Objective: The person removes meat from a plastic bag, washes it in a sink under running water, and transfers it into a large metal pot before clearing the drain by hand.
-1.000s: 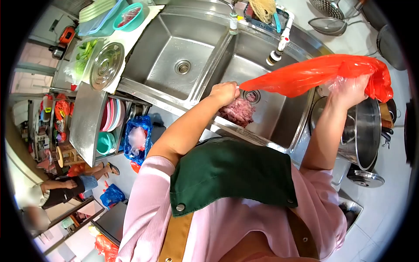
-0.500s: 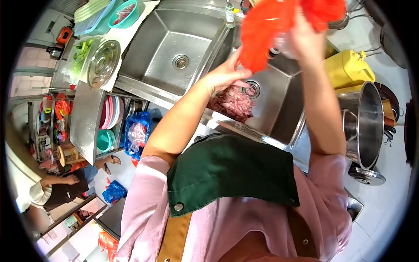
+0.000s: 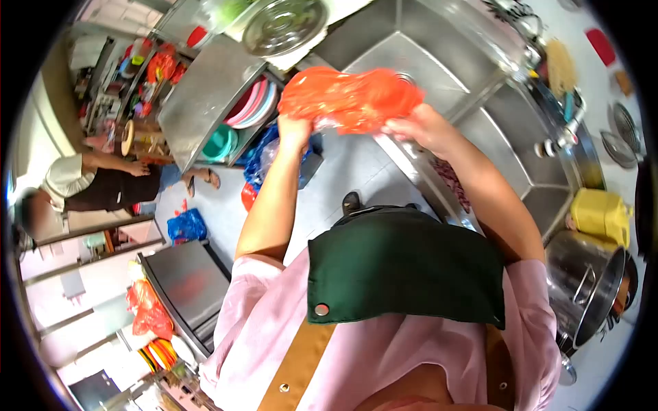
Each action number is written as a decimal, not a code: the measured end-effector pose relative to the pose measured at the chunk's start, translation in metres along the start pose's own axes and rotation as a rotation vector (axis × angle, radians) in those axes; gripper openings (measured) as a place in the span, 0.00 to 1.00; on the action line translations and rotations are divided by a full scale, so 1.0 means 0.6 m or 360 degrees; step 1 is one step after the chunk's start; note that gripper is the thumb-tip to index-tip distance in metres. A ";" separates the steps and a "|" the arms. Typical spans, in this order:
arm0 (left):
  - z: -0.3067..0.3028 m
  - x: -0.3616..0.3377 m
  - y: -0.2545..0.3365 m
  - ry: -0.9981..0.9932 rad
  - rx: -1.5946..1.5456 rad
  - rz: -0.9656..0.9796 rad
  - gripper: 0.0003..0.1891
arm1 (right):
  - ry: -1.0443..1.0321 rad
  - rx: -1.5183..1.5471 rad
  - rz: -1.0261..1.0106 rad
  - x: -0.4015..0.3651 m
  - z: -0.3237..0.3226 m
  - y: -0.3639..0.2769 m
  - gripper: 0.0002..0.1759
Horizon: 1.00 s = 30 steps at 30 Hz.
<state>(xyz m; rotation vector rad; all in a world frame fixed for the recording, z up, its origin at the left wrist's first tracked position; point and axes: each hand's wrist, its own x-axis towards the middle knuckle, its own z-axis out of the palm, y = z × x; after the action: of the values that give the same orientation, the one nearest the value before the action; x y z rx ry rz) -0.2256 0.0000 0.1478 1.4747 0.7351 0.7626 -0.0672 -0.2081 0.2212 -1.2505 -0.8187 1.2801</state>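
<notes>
A crumpled red-orange plastic bag (image 3: 349, 99) is stretched sideways between my hands, in front of the left sink basin. My left hand (image 3: 296, 131) is closed on its left end from below, the fingers partly covered by the plastic. At the bag's right end, my right hand (image 3: 425, 130) grips it, slightly blurred. Below my right forearm, a strip of pinkish ground meat (image 3: 452, 185) shows in the right sink basin (image 3: 510, 140), mostly hidden by the sink's front edge and my arm.
A metal shelf unit (image 3: 209, 92) with stacked plates and teal bowls stands at left, a blue bag (image 3: 264, 157) beside it. A glass lid (image 3: 286, 26) lies above. Another person (image 3: 103, 181) is farther left. A yellow jug (image 3: 603, 216) and large steel pot (image 3: 582, 291) stand at right.
Both hands have moved the red bag left, from over the right basin to in front of the left one. My view and body have turned left; the bag is now spread between the hands.
</notes>
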 end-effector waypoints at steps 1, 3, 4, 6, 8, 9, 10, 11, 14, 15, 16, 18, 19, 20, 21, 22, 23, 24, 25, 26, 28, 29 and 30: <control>-0.086 0.014 -0.045 0.0049 0.0486 0.0137 0.14 | 0.0102 0.0010 0.0051 0.010 0.014 0.006 0.18; -0.219 0.019 -0.104 0.0300 0.0666 0.0050 0.16 | 0.0187 0.0011 0.0121 0.035 0.039 0.015 0.19; -0.263 0.012 -0.107 0.0463 0.0860 0.0024 0.17 | 0.0240 -0.0014 0.0187 0.049 0.050 0.019 0.20; -0.344 0.005 -0.128 0.0742 0.1257 -0.0272 0.22 | 0.0318 -0.0052 0.0211 0.071 0.069 0.030 0.19; -0.424 0.005 -0.192 0.0859 0.1447 -0.0579 0.29 | 0.0424 -0.0066 0.0228 0.081 0.081 0.049 0.18; -0.444 0.011 -0.216 0.0846 0.1450 -0.0594 0.29 | 0.0540 -0.0077 0.0233 0.083 0.084 0.060 0.17; -0.461 0.018 -0.237 0.0671 0.1508 -0.0694 0.32 | 0.0551 -0.0072 0.0250 0.079 0.085 0.072 0.17; -0.477 0.023 -0.267 0.0485 0.1565 -0.0790 0.34 | 0.0674 0.0015 0.0272 0.070 0.084 0.084 0.17; -0.530 0.028 -0.415 0.0055 0.1672 -0.0841 0.46 | 0.1012 -0.0072 0.0293 0.032 0.057 0.122 0.16; -0.518 0.032 -0.435 -0.0137 0.1664 -0.0731 0.50 | 0.1201 -0.0259 0.0273 0.005 0.046 0.133 0.16; -0.518 0.042 -0.450 -0.0185 0.1773 -0.0579 0.50 | 0.1349 -0.0389 0.0254 -0.024 0.027 0.141 0.16; -0.532 0.076 -0.483 -0.0426 0.1389 -0.0496 0.41 | 0.1724 -0.0516 0.0212 -0.088 -0.013 0.128 0.13; -0.490 0.085 -0.428 -0.0444 0.1684 -0.0654 0.36 | 0.1907 -0.0991 0.0236 -0.116 -0.034 0.110 0.12; -0.490 0.099 -0.471 -0.0277 0.1437 -0.0641 0.30 | 0.2116 -0.1210 0.0080 -0.148 -0.061 0.098 0.11; -0.503 0.127 -0.521 -0.0100 0.1193 -0.0647 0.23 | 0.2294 -0.1434 -0.0082 -0.180 -0.092 0.089 0.10; -0.496 0.149 -0.536 -0.0203 0.1235 0.0038 0.19 | 0.2423 -0.1412 -0.0190 -0.209 -0.125 0.079 0.11; -0.405 0.145 -0.430 -0.0109 0.0703 -0.0198 0.15 | 0.2532 -0.1383 -0.0312 -0.234 -0.161 0.068 0.12; -0.339 0.150 -0.355 -0.0169 0.0676 -0.0135 0.12 | 0.2622 -0.1407 -0.0215 -0.260 -0.202 0.061 0.14; -0.280 0.154 -0.295 -0.0221 0.0653 -0.0072 0.10 | 0.2702 -0.1420 -0.0120 -0.284 -0.244 0.059 0.17; -0.217 0.153 -0.239 -0.0282 0.0599 0.0035 0.09 | 0.2757 -0.1576 0.0065 -0.303 -0.289 0.065 0.21; -0.088 0.140 -0.151 -0.0414 0.0401 0.0308 0.10 | 0.2794 -0.1953 0.0270 -0.331 -0.355 0.073 0.29; -0.017 0.118 -0.090 -0.0477 0.0295 0.0214 0.10 | 0.2777 -0.2175 0.0285 -0.331 -0.378 0.075 0.32; 0.039 0.102 -0.058 -0.0518 0.0361 0.0226 0.10 | 0.2751 -0.2072 0.0269 -0.332 -0.406 0.086 0.34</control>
<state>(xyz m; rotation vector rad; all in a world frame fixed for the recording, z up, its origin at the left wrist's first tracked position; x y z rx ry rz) -0.1714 0.0377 0.1144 1.8192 0.4830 0.5372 0.1194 -0.4597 0.1609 -2.6669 -0.0633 -0.7484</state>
